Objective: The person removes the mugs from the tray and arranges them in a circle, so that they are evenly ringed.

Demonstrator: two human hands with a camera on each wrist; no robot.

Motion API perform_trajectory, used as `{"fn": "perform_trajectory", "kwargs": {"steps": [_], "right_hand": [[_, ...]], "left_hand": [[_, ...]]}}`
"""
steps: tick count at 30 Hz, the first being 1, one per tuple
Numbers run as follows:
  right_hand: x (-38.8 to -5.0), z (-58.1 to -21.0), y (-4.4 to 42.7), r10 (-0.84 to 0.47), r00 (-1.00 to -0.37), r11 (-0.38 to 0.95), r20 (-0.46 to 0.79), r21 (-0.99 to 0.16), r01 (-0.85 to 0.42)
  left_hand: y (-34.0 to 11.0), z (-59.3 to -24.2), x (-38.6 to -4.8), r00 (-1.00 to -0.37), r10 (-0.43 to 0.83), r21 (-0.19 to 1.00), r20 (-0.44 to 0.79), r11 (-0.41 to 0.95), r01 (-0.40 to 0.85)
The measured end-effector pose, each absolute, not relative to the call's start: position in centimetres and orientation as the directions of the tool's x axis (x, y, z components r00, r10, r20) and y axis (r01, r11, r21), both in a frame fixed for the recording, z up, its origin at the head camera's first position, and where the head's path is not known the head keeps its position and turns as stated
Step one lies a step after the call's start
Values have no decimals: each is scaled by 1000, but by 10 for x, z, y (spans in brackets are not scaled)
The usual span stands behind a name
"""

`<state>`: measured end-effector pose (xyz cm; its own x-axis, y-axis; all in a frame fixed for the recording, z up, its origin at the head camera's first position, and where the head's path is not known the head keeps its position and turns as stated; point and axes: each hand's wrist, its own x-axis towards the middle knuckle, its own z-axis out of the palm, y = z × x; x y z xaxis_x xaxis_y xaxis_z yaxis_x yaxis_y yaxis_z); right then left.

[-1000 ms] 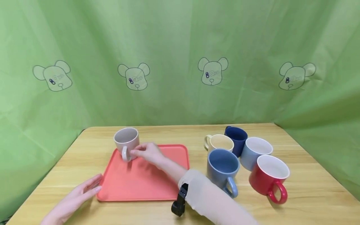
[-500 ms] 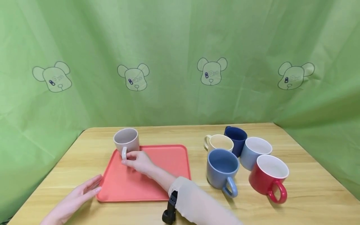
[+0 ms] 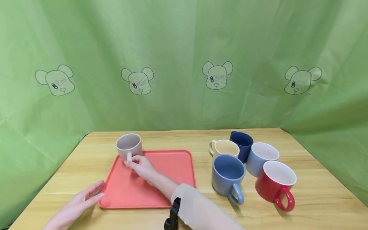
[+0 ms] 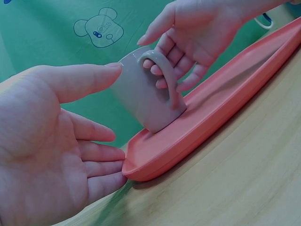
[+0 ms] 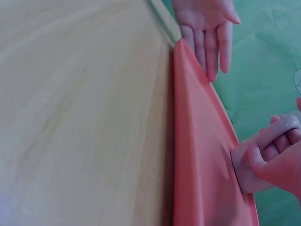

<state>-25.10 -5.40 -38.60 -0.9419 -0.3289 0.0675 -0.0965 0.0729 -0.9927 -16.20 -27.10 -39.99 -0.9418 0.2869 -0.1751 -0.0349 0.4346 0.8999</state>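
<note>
A light grey mug (image 3: 128,145) stands upright at the far left corner of a coral-red tray (image 3: 161,198), its handle facing the person. My right hand (image 3: 142,166) is at that handle; in the left wrist view its fingertips (image 4: 157,70) hook through the loop, while the thumb stands apart above. The right wrist view also shows the fingers in the mug's handle (image 5: 282,126). My left hand (image 3: 76,204) has its fingers straight, at the tray's near left corner. In the left wrist view these fingertips (image 4: 117,167) touch the tray rim.
Several mugs stand close together right of the tray: cream (image 3: 227,148), navy (image 3: 243,147), pale blue (image 3: 257,161), red (image 3: 271,185) and mid-blue (image 3: 227,179). All are on the wooden table (image 3: 316,198). A green curtain (image 3: 178,105) hangs behind and at both sides.
My right hand has moved left and nearer along the grey mug's handle and taken hold of it. The handle has turned slightly to the right. My left hand has stayed at the tray corner.
</note>
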Motion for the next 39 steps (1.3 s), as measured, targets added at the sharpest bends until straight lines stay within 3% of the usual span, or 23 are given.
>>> {"fn": "perform_trajectory", "kwargs": {"steps": [6, 16, 23, 30, 39], "right_hand": [[-247, -384, -52, -228, -973, 16, 35, -999, -40], [-237, -385, -36, -137, -987, -60, 80, -996, -72], [-222, -371, -17, -221, -972, -216, 73, -976, -24], [-204, -352, 3, -263, -960, -240, 98, -970, -33], [-186, -327, 43, -327, -926, -226, 192, -967, -120]], "left_hand": [[-270, -400, -163, -940, 285, 898, -187, 437, -46], [-269, -400, -161, -938, 295, 907, -182, 418, -44], [-271, -402, -159, -942, 299, 907, -150, 420, -11], [-270, -398, -161, -939, 289, 892, -187, 450, -40], [-273, -401, -161, -940, 303, 875, -156, 483, 11]]}}
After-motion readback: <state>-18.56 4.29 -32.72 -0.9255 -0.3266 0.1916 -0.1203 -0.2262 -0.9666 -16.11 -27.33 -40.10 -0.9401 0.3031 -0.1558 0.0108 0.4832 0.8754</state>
